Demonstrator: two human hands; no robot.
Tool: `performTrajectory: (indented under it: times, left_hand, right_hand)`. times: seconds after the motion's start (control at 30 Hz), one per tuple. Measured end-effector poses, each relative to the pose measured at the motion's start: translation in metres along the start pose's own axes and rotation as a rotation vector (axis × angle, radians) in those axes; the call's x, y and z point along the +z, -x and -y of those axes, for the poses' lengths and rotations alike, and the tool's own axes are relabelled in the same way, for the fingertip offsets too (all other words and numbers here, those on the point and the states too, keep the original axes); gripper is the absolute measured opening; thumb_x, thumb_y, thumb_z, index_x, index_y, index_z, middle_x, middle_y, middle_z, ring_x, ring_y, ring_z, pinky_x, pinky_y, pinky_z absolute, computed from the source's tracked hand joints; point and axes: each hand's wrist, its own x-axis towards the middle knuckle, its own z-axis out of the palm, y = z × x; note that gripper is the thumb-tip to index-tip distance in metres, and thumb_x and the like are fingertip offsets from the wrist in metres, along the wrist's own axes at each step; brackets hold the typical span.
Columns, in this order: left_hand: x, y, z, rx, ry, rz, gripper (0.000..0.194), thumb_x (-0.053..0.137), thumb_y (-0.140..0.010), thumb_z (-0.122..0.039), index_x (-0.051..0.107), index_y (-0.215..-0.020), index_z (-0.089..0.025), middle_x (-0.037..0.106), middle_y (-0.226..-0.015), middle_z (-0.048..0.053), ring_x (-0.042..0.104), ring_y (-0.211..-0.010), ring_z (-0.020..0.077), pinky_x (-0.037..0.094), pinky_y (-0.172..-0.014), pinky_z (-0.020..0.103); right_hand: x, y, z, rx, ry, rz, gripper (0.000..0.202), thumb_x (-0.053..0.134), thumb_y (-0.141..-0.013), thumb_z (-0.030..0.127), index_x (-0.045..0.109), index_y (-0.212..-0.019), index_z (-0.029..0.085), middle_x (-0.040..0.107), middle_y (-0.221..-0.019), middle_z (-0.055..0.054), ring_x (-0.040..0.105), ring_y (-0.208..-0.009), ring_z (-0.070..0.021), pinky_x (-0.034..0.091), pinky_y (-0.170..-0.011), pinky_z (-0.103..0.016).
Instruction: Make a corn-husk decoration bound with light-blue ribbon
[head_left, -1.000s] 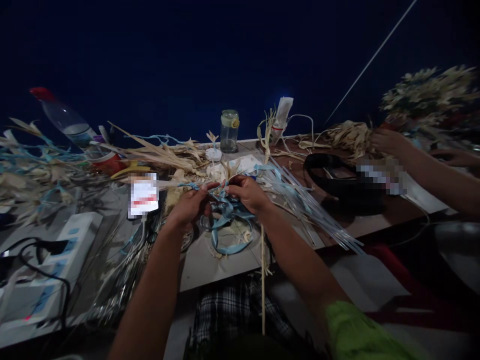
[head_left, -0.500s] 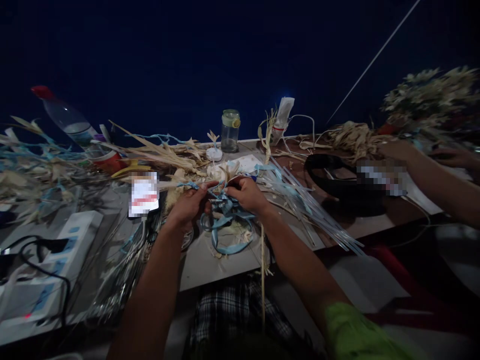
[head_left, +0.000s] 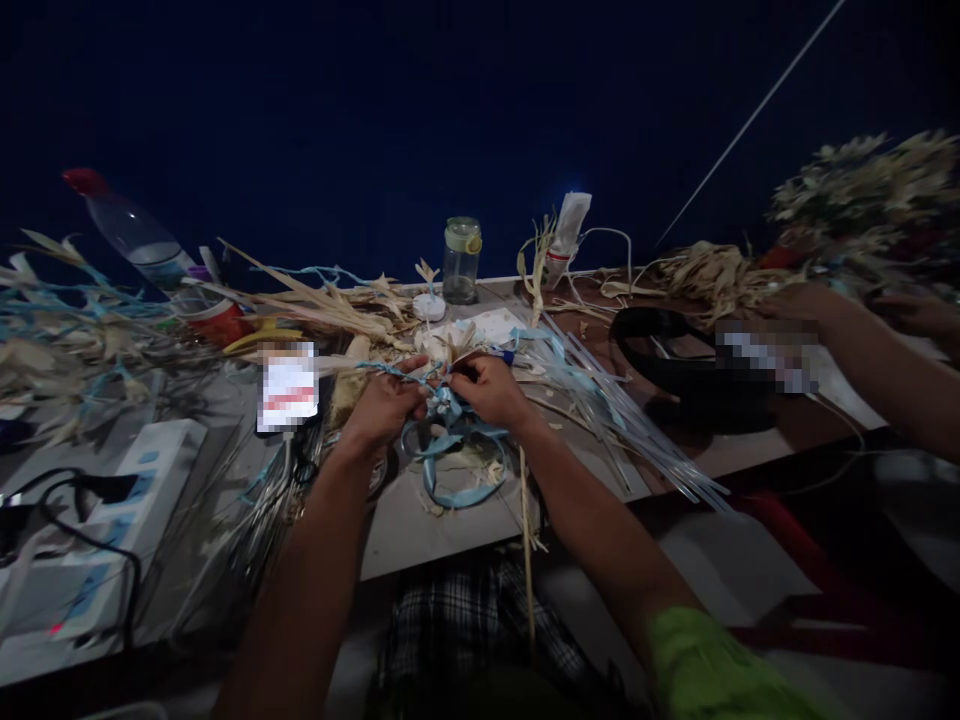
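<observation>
A stem wrapped in blue ribbon (head_left: 391, 370) runs leftward from between my hands to pale dried leaves. My left hand (head_left: 386, 405) is closed on this stem from below, its fingertips near the other hand. Right beside it, my right hand (head_left: 487, 388) pinches the stem's right part, where pale husk pieces stick up. Loops of loose blue ribbon (head_left: 465, 497) hang below the hands onto the grey table (head_left: 420, 535). What lies between the fingertips is partly hidden.
A lit phone (head_left: 288, 390) and power strip (head_left: 112, 540) lie left. Behind stand a clear jar (head_left: 460, 262) and a tilted bottle (head_left: 139, 235). Clear rods (head_left: 637, 430) and a black band (head_left: 690, 370) lie right, near another person's arm (head_left: 877, 350).
My left hand has shifted slightly down and its fingers have moved along the stem, showing more of the blue wrapping. My right hand stays almost in place.
</observation>
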Motion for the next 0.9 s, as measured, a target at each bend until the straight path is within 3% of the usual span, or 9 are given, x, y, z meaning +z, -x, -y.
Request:
performTrajectory:
  times: [0.2,0.43,0.57,0.73,0.9]
  left_hand:
    - [0.0,-0.006,0.009,0.064,-0.043,-0.026,0.049,0.064,-0.064,-0.033,0.059,-0.108,-0.013,0.047,-0.049,-0.005,0.038,-0.042,0.0053,0.026,-0.043,0.018]
    - [-0.006,-0.007,0.013,0.069,-0.279,-0.09,0.051,0.054,-0.072,-0.044,0.057,-0.116,-0.019,0.058,-0.06,-0.001,0.035,-0.04,0.0059,0.023,-0.041,0.02]
    - [-0.005,-0.006,0.011,0.058,-0.21,-0.036,0.051,0.053,-0.073,-0.042,0.056,-0.117,-0.017,0.06,-0.059,0.0,0.034,-0.04,0.006,0.023,-0.041,0.021]
    - [-0.002,-0.004,0.007,0.098,-0.102,-0.088,0.049,0.059,-0.068,-0.039,0.061,-0.109,-0.011,0.049,-0.047,-0.003,0.032,-0.04,0.0046,0.019,-0.041,0.02]
    - [0.001,-0.003,0.006,0.097,-0.027,-0.087,0.047,0.063,-0.066,-0.036,0.062,-0.106,-0.011,0.051,-0.054,-0.003,0.033,-0.041,0.003,0.02,-0.041,0.019]
  right_hand:
    - [0.003,0.001,0.001,-0.056,0.026,-0.027,0.018,0.051,-0.072,0.025,0.065,-0.077,0.014,0.063,-0.079,-0.004,0.056,-0.076,-0.0155,0.042,-0.071,-0.027]
    - [0.006,0.001,-0.001,-0.07,-0.023,-0.008,0.018,0.05,-0.073,0.025,0.064,-0.077,0.015,0.061,-0.075,-0.002,0.056,-0.072,-0.0137,0.042,-0.071,-0.025]
    - [0.005,0.001,-0.001,-0.056,-0.043,-0.002,0.019,0.05,-0.072,0.025,0.065,-0.079,0.014,0.062,-0.077,-0.002,0.057,-0.073,-0.0138,0.043,-0.07,-0.025]
    - [0.003,0.001,0.0,-0.015,-0.068,0.007,0.021,0.05,-0.072,0.024,0.066,-0.08,0.013,0.064,-0.08,-0.003,0.058,-0.075,-0.0143,0.043,-0.072,-0.025]
    - [0.002,0.0,0.001,0.027,-0.084,0.015,0.021,0.051,-0.071,0.026,0.065,-0.078,0.011,0.064,-0.077,-0.004,0.057,-0.073,-0.0147,0.043,-0.069,-0.025]
